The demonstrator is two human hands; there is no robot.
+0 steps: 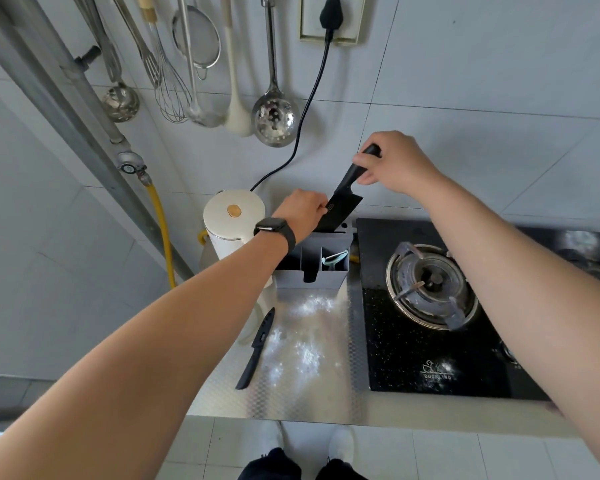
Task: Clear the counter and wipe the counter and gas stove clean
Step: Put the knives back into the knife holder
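Two hands meet at the knife block [314, 268] by the counter's back edge; right hand [397, 164] grips the cleaver [340, 211], blade slanting down-left into its slot; left hand [303, 211] steadies the blade, fingers curled.

counter [293, 403] | kettle [234, 220] | knife holder [312, 268] | small knife [256, 348] | white powder [302, 337] | gas stove [430, 341]

Wall rail: ladle [121, 102], whisk [168, 88], mesh strainer [197, 36], cream spoon [237, 112], slotted spoon [275, 119] hang side by side. Black plug [330, 12] sits in wall socket [329, 19]. Yellow gas hose [163, 233] runs below valve [130, 166].
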